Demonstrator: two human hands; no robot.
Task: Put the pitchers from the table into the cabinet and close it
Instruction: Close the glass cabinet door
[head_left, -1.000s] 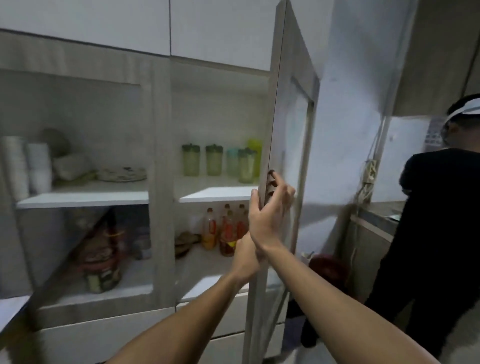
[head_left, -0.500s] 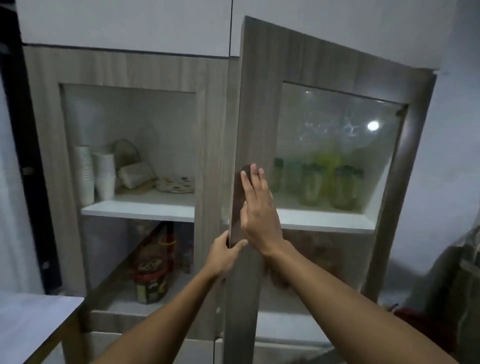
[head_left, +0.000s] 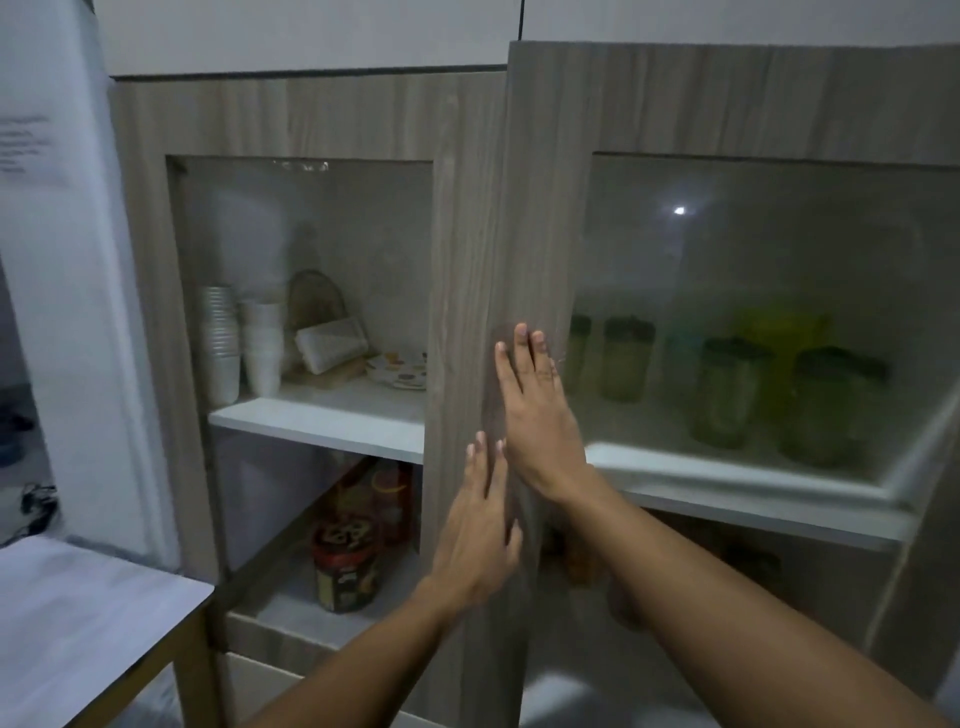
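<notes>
The wooden cabinet's right door (head_left: 540, 208), with a glass pane, stands almost flush with the frame. Behind the glass, several green pitchers (head_left: 727, 395) with dark lids and a yellow one (head_left: 779, 322) stand on the white upper shelf (head_left: 727, 478). My right hand (head_left: 535, 410) lies flat on the door's left stile, fingers spread and pointing up. My left hand (head_left: 480, 525) presses flat on the same stile just below it. Neither hand holds anything.
The left door (head_left: 291, 119) is shut; behind its glass are stacked white cups (head_left: 221, 343), a plate (head_left: 397, 371) and, lower down, a jar (head_left: 345, 564). A white-topped table (head_left: 78, 623) stands at the lower left, close to the cabinet.
The right door has swung from wide open to nearly flush. Both hands went from gripping its edge to lying flat on its front. My view has shifted left.
</notes>
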